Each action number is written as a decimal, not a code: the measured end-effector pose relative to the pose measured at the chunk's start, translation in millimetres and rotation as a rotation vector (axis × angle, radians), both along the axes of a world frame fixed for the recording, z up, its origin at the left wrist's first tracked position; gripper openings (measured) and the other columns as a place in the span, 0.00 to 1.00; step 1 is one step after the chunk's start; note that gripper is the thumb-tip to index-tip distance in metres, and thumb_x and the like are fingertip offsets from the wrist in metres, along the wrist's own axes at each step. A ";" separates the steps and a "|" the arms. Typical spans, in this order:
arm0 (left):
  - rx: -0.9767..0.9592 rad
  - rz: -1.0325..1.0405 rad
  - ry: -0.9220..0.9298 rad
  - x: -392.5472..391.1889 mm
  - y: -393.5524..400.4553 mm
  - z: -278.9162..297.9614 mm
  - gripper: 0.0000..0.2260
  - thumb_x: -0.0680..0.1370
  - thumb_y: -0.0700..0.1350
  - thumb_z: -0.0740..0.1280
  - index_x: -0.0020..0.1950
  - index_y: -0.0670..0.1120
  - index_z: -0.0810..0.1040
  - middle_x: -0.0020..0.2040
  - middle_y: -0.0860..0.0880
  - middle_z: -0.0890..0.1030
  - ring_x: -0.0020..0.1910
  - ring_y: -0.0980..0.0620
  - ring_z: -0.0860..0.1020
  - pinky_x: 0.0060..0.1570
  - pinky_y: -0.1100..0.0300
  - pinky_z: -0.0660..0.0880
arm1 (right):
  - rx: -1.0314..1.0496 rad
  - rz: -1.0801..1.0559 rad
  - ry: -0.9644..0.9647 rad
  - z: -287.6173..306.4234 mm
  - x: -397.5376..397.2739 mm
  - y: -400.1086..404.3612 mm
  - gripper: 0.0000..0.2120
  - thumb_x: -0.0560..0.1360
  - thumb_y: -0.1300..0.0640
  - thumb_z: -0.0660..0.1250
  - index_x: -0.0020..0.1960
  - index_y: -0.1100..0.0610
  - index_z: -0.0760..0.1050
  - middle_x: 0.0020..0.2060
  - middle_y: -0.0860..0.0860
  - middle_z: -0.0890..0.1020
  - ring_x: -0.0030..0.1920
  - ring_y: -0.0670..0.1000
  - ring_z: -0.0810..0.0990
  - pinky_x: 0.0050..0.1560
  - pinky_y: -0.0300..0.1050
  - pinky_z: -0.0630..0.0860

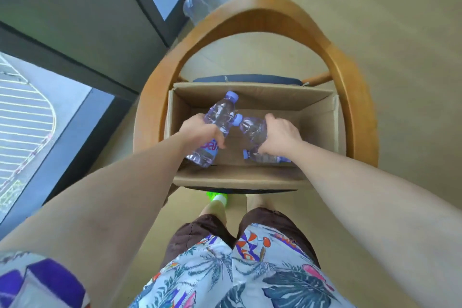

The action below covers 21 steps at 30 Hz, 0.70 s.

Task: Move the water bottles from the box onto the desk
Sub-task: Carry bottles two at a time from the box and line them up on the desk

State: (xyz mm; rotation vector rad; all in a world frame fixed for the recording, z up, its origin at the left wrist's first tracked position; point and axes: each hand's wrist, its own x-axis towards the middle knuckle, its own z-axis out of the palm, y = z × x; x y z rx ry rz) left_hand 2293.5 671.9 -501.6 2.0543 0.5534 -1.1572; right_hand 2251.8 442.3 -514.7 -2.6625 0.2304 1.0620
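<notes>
A clear plastic purple-capped bottle [217, 124] is gripped by the left hand [200, 132], another [252, 129] by the right hand [280, 136], over the open cardboard box [252, 179]; the bottles nearly touch, so one could be knocked loose.

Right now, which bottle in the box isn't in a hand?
The bottle lying on its side on the box floor, under the right hand. That hand grips one bottle; the left hand grips the labelled bottle.

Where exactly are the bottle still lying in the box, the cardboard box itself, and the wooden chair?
lying bottle [265, 157]: head view, on its clear body.
cardboard box [240, 176]: head view, on the near flap.
wooden chair [262, 6]: head view, on the curved backrest.
</notes>
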 end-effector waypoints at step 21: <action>-0.231 0.494 -0.587 27.1 51.0 244.3 0.19 0.56 0.44 0.80 0.44 0.44 0.81 0.35 0.45 0.85 0.29 0.49 0.83 0.28 0.60 0.79 | 0.901 -0.365 -0.369 207.0 94.1 70.3 0.39 0.49 0.33 0.84 0.55 0.46 0.78 0.41 0.42 0.86 0.41 0.43 0.86 0.43 0.43 0.82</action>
